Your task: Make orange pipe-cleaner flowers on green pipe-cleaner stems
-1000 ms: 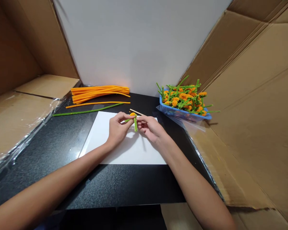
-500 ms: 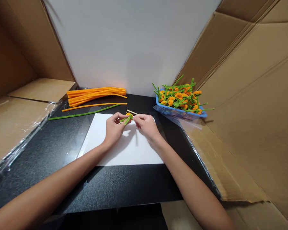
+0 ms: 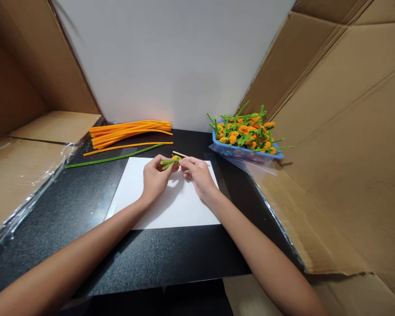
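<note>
My left hand (image 3: 156, 177) is shut on a small pipe-cleaner flower (image 3: 170, 163), with an orange tuft mostly hidden by my fingers and green stems sticking out to the left. My right hand (image 3: 197, 175) meets it from the right, its fingertips pinching a thin wooden stick (image 3: 180, 154) whose far end points up and to the left. Both hands are above a white sheet of paper (image 3: 171, 208). A bundle of orange pipe cleaners (image 3: 128, 134), a single orange pipe cleaner (image 3: 128, 145) and a single green pipe cleaner (image 3: 113, 156) lie farther left.
A blue plastic basket (image 3: 225, 148) piled with finished orange-and-green pipe-cleaner flowers stands at the back right on clear plastic film. The black table (image 3: 151, 259) is walled by a white board at the back and cardboard on both sides.
My hands have drawn closer and shifted slightly left. The flower has turned, and its green stems now point left instead of down. The whole view has shifted slightly.
</note>
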{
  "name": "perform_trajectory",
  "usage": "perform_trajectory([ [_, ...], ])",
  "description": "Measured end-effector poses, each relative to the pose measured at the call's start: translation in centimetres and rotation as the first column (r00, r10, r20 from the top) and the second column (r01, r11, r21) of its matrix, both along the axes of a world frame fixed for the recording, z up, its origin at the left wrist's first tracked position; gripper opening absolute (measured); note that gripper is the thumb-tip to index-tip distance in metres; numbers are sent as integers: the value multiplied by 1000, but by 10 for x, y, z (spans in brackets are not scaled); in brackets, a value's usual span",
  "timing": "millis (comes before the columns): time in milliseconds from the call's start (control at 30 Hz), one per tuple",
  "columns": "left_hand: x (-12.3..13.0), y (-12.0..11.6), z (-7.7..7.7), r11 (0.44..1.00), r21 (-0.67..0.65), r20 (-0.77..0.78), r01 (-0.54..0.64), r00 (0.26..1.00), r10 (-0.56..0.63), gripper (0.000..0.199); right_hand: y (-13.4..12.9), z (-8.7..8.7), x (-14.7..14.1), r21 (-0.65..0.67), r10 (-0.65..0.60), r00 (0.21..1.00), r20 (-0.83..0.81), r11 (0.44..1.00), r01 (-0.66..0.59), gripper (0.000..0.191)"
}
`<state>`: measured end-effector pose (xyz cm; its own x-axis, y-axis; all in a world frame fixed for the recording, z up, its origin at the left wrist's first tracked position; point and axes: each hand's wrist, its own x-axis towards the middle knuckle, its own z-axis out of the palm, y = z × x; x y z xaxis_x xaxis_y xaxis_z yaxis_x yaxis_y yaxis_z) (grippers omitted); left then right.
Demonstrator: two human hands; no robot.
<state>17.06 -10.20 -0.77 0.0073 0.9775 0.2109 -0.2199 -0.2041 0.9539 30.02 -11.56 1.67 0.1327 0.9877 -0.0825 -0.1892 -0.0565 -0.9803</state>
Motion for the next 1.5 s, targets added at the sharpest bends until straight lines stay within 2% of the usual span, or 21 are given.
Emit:
perform_trajectory([
  [133, 0, -2, 2, 1000, 20, -32, -6, 999, 7, 21, 0, -2, -3, 95, -69, 997, 29, 993, 66, 15],
  [333, 0, -4, 3, 1000, 23, -68, -10, 998, 11, 22, 1, -6, -5, 183, -101, 991, 86, 979, 84, 16],
  [600, -2, -2, 4, 998, 46, -146, 38, 989, -31, 24, 0, 0, 5, 54, -1, 989, -149, 999, 10, 20],
  [767, -4, -8, 12, 989, 147, -329, -2, 943, 51, 22, 0, 2, 5, 39, 71, 957, -280, 997, -62, 27],
  [867, -6, -9, 16, 973, 230, -440, 36, 895, 71, 17, 1, 1, 7, 24, 54, 947, -318, 999, -49, 29],
  [1000, -10, -3, 18, 963, 241, -487, 118, 873, 15, 20, 5, 1, 15, 35, 44, 964, -261, 999, -36, 31],
  [1133, -13, 7, 15, 968, 156, -396, 197, 910, -122, 26, 8, 2, 23, 96, 91, 979, -182, 993, -75, 33],
  [1200, -14, 9, 13, 970, 134, -364, 203, 920, -143, 26, 8, 2, 23, 98, 106, 977, -186, 991, -89, 33],
  [1400, -13, 4, 11, 979, 197, -412, 55, 911, 32, 22, 5, 0, 17, 62, 208, 966, -154, 978, -200, 31],
  [1500, -12, 2, 13, 963, 249, -482, 103, 876, 31, 21, 5, -2, 17, 89, 178, 972, -154, 982, -165, 29],
])
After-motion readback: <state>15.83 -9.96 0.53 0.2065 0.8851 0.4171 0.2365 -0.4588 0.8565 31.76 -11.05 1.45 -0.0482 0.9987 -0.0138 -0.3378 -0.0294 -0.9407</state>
